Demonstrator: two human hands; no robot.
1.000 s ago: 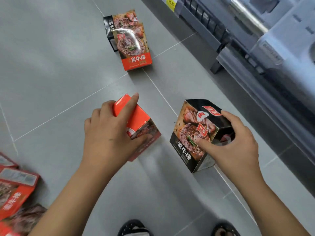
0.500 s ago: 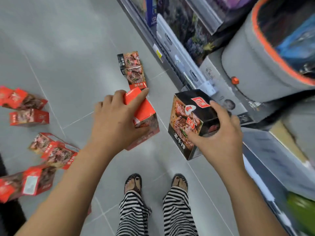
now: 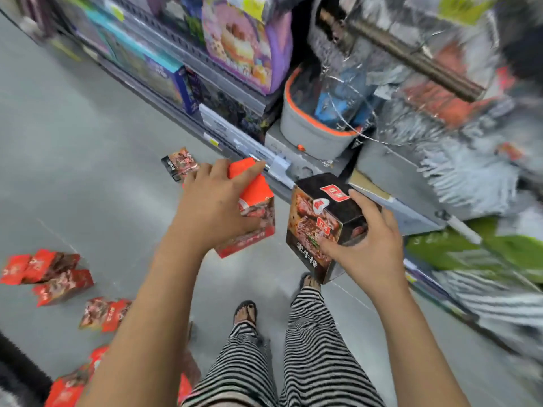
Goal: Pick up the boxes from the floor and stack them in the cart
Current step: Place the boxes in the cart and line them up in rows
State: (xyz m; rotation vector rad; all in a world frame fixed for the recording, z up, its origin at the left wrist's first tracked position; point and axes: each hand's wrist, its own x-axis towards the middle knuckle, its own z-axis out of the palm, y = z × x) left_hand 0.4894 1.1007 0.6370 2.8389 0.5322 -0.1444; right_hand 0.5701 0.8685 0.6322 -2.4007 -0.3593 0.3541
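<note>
Left hand (image 3: 214, 210) grips a red box (image 3: 255, 218) from above, the fingers curled over its top edge and the thumb against its side, and holds it in the air over the floor (image 3: 88, 171). Right hand (image 3: 367, 248) grips a black box (image 3: 320, 224) just beside it, with the thumb on the printed front and the fingers wrapped round the dark side. This box is tilted and also clear of the floor. The two held boxes are near each other but apart.

A far box (image 3: 179, 164) lies on the floor beyond the left hand, near the foot of the shelf (image 3: 235, 133). Loose boxes (image 3: 44, 268), red ones, lie scattered on the floor at the left, some partly hidden behind the left forearm.

Below the hands are striped trousers (image 3: 308, 348) and a sandalled foot (image 3: 245, 312). The shelf runs diagonally past the right hand, stocked with coloured packages, and a grey bag (image 3: 314, 133) with an orange rim sits on its lower level. Everything at the far right is too blurred to make out.
</note>
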